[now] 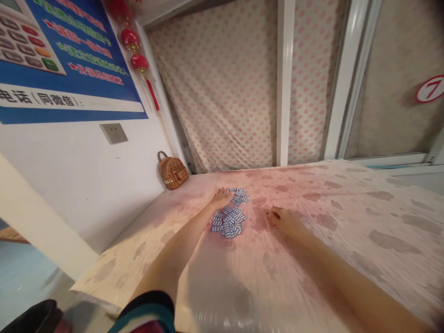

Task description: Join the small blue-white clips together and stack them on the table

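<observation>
Small flat rectangular pieces, white with blue markings, lie in two groups on the cloth-covered surface. The larger heap of pieces (229, 223) is nearer me, and a looser spread of pieces (240, 198) lies just beyond it. My left hand (221, 198) rests at the left edge of the farther spread, low and flat, its fingers reaching toward the pieces. To the right of both groups is my right hand (280, 219), apart from them, with its fingers curled in. Whether anything small is inside those fingers is hidden.
A pink patterned cover (326, 222) spreads over the broad surface. A small brown backpack (174, 173) stands at the far left corner by the wall. Behind are a dotted curtain (229, 92) and white frame posts. A wall socket (114, 133) sits below a blue poster (79, 51).
</observation>
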Tool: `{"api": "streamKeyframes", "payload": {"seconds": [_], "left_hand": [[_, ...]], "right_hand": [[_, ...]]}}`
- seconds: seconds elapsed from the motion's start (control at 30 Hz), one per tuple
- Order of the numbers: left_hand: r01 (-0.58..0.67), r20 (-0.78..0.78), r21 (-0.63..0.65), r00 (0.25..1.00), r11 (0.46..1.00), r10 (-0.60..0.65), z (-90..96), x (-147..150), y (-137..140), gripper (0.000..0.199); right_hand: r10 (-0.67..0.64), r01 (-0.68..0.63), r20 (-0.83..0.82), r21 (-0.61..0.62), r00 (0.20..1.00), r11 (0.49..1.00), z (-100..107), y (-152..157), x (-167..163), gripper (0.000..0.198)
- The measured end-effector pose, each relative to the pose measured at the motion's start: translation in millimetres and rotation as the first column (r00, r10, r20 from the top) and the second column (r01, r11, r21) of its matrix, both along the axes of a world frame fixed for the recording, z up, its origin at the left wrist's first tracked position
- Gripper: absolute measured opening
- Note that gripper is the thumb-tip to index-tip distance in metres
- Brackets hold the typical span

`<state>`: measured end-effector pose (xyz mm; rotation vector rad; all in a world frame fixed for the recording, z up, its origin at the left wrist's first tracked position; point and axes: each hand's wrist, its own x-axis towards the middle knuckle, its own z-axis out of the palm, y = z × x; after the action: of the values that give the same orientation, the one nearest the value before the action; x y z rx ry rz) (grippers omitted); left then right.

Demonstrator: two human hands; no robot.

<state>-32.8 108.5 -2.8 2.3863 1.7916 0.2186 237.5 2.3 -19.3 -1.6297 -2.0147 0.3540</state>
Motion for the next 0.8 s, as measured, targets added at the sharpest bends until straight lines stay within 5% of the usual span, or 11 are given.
{"api": "streamKeyframes", "payload": {"seconds": [0.17,0.3,0.47,0.63,0.8], "left_hand": [[-0.093,-0.003,-0.037,0.996,0.995,0.093,-13.7,36.8,44.8,0.072],[0.029,-0.032,-0.058,0.999,0.998,-0.031,-21.6,53.4,45.9,0.072],[0.254,-0.073,-0.102,0.962,0.962,-0.262,-18.3,53.7,12.0,0.071],[0.345,-0.041,-0.174,0.933,0.923,-0.356,-3.3,49.3,-46.9,0.075],[0.478,0.061,-0.059,0.878,0.877,-0.474,10.8,31.4,-72.6,0.066]], "right_hand": [[-0.007,0.007,-0.022,0.003,1.000,1.000,0.6,-5.0,-2.1,0.026],[-0.008,0.008,-0.006,-0.008,1.000,1.000,4.4,-8.3,-4.5,0.025],[0.020,-0.020,-0.022,-0.026,1.000,0.999,3.7,-5.1,-3.8,0.024],[0.044,-0.044,-0.001,-0.034,0.999,0.998,0.4,-1.1,-0.5,0.023],[0.041,-0.042,-0.034,-0.019,0.999,0.999,-1.9,0.0,0.9,0.023]]}}
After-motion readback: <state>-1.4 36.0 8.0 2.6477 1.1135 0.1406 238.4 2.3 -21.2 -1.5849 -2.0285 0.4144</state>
